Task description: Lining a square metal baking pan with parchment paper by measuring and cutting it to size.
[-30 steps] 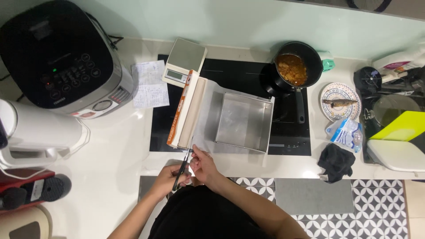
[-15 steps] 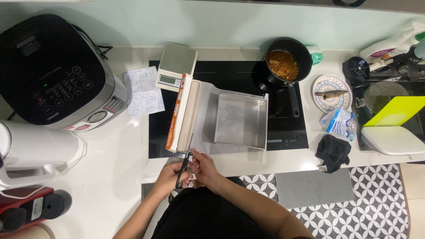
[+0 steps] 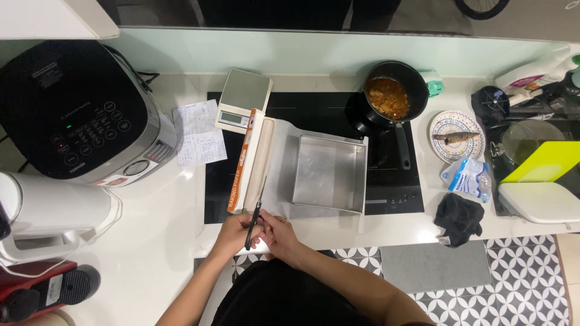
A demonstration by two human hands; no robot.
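- Right hand (image 3: 279, 234) fingers closed on scissors (image 3: 254, 216), lower centre of frame.
- Left hand (image 3: 234, 234) just beside, pressed on paper (image 3: 279, 181) edge; grip unclear.
- Blades along roll (image 3: 258, 163), beside box (image 3: 239, 166).
- Square tin (image 3: 329, 173) on paper, centre.

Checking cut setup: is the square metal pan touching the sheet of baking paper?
Touching. The head view shows the square metal pan sitting directly on the unrolled baking paper, with paper showing past its left, top and bottom edges.
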